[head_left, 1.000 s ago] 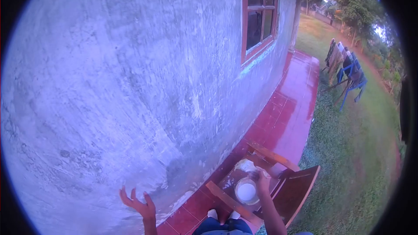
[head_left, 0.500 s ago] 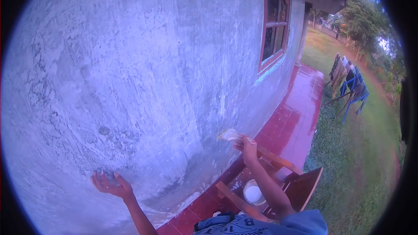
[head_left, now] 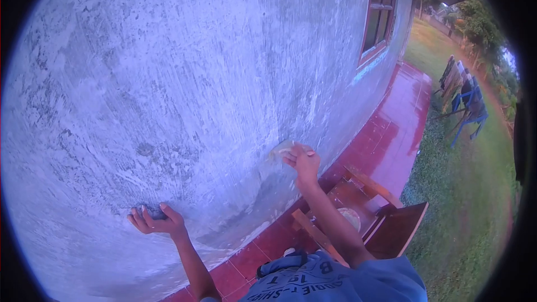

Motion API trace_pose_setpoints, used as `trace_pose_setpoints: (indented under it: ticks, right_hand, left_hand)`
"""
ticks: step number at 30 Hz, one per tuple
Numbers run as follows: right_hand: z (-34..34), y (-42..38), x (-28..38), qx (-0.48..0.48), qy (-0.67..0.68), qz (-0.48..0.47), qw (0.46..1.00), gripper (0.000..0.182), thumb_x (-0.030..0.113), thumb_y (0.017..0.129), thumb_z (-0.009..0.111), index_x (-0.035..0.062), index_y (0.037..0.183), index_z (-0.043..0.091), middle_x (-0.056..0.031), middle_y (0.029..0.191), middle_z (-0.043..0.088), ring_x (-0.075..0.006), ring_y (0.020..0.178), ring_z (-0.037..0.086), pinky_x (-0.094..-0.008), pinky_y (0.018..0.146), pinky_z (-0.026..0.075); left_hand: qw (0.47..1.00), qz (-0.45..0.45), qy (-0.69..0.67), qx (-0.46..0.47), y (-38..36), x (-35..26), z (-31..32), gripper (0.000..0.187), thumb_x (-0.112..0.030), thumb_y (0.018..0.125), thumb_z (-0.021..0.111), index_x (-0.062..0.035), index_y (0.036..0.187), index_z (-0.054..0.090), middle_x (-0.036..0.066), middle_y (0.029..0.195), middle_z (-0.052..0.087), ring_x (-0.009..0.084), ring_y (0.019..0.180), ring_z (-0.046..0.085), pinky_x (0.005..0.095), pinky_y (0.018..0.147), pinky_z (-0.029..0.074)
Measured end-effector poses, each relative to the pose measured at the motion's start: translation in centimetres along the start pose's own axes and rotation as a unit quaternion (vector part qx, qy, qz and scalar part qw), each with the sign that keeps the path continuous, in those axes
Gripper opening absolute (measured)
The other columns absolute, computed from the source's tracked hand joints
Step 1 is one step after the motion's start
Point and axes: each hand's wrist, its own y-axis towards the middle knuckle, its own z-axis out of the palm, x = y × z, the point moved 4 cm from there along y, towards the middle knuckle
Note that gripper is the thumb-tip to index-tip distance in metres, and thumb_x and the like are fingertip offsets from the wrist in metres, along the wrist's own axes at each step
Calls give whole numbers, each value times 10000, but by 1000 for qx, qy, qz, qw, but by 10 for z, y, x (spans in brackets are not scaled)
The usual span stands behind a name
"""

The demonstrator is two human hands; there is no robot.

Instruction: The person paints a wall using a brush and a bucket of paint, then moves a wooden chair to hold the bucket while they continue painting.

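Observation:
My right hand (head_left: pixel 305 165) grips a paintbrush (head_left: pixel 281 149) whose pale bristles are at the rough, whitish-grey wall (head_left: pixel 212 95). The brush is slightly blurred, and its handle is mostly hidden in the fingers. Lower left, my left hand (head_left: pixel 158 221) is held close to the wall with its fingers apart and slightly bent; I see nothing held in it. A dark patch shows on the wall just behind those fingers. Below my right forearm, a bucket (head_left: pixel 351 217) stands on a wooden chair (head_left: pixel 397 229), partly covered by the arm.
Red floor tiles (head_left: pixel 372 145) run along the wall's foot, partly coated with a paler layer. A framed window (head_left: pixel 380 14) is set in the wall farther along. On the grass (head_left: pixel 453 190) to the right stands a blue rack (head_left: pixel 470 103) with cloths on it.
The view has shifted, so the window and chair sit farther right. My right hand has moved up and left along the wall with the paintbrush, and the forearm now covers more of the bucket.

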Motion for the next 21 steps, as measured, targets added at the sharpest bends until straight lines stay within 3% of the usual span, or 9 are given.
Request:
trace_pose_setpoints:
  ticks: [4, 9, 13, 17, 21]
  right_hand:
    - [18, -14, 64, 12, 44, -16, 999, 292, 78, 942, 537, -82, 1185, 553, -152, 993, 667, -244, 904, 698, -337, 765, 602]
    - [41, -38, 118, 140, 138, -124, 973, 329, 57, 976, 508, -80, 1274, 498, -232, 1095, 668, -280, 964, 699, -368, 821, 585]
    - [13, -17, 42, 148, 185, -139, 962, 316, 64, 1000, 494, -78, 1283, 494, -248, 1108, 663, -315, 984, 696, -383, 811, 584]
    - [-53, -10, -97, 71, 182, -30, 980, 293, 59, 998, 506, -78, 1257, 515, -238, 1102, 664, -310, 986, 697, -384, 813, 595]
    - [-132, -12, -170, 6, 118, 34, 992, 248, 55, 981, 532, -58, 1198, 571, -212, 1057, 678, -271, 941, 703, -364, 792, 607]
  left_hand:
    - [1000, 12, 1, 9, 0, -5, 2, 446, -265, 993, 552, -12, 1335, 417, 187, 1424, 297, 429, 1387, 264, 584, 1069, 312]
    - [999, 32, 8, 11, -3, -3, 5, 446, -262, 999, 533, 1, 1334, 400, 189, 1433, 272, 430, 1406, 216, 602, 1090, 280]
    - [999, 40, 20, -7, -1, -7, 6, 456, -301, 1005, 553, 9, 1317, 433, 167, 1416, 294, 417, 1398, 260, 590, 1062, 336]
    - [998, 41, 43, 3, -4, -6, 6, 482, -324, 1006, 536, 12, 1328, 415, 182, 1435, 275, 417, 1415, 220, 588, 1075, 308]
    - [996, 49, 69, 17, -8, -1, 7, 502, -335, 1009, 514, 24, 1336, 386, 198, 1446, 261, 430, 1430, 183, 596, 1089, 279]
